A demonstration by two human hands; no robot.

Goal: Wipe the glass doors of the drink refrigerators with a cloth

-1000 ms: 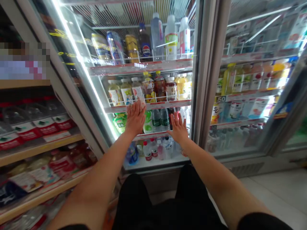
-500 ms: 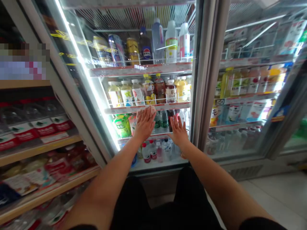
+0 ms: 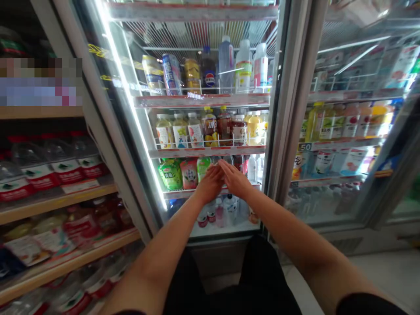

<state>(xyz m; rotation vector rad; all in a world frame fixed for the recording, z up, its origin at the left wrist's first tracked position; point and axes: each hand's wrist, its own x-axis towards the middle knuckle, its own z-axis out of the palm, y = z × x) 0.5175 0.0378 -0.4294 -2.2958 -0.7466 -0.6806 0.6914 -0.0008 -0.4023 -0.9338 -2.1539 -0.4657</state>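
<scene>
My left hand (image 3: 211, 183) and my right hand (image 3: 235, 178) meet in front of the glass door (image 3: 210, 131) of a lit drinks fridge. My right fingers are stretched out, their tips touching or overlapping the left fingers. The left fingers lie together, partly covered by the right. The pale pinkish cloth or tissue seen under my left hand earlier is hidden now. Close by, behind the glass, are green pouches (image 3: 170, 174) and a red pouch (image 3: 189, 174). Whether either palm touches the glass, I cannot tell.
Bottles (image 3: 210, 127) and cans (image 3: 192, 74) fill the fridge shelves. A metal door frame (image 3: 288, 109) separates a second fridge on the right. Left, wooden-edged shelves (image 3: 65, 203) hold red-labelled bottles (image 3: 61, 162). My knees are close to the fridge base (image 3: 219, 258).
My hands have come together: the left moved right and down, and the right moved left from lying spread on the glass. The cloth has gone out of sight. The view shifted slightly.
</scene>
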